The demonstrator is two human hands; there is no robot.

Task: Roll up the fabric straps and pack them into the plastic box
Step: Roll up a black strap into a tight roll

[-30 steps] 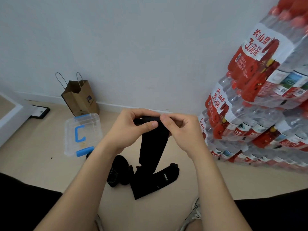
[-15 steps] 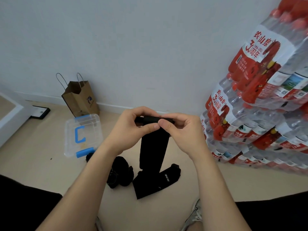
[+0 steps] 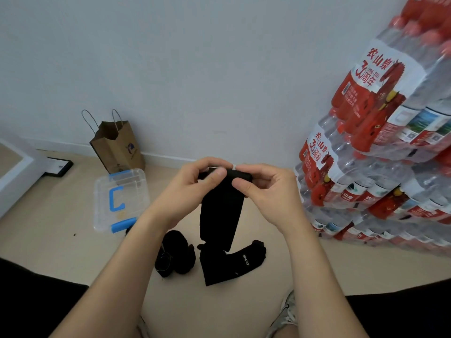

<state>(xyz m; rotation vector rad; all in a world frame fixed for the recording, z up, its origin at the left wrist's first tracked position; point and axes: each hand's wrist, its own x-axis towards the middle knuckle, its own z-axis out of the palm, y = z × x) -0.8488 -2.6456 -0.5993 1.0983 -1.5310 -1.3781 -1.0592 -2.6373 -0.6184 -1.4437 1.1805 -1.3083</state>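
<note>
While the long black fabric strap [image 3: 220, 215] hangs below them, the left hand [image 3: 192, 189] and right hand [image 3: 271, 193] pinch its rolled top end. The clear blue-latched plastic box [image 3: 119, 198] lies left of the left hand.

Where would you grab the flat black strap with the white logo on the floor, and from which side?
Probably pinch the flat strap by its right end, from above: it lies flat, and that end is clear of the hanging strap and the rolled bundles.
</note>
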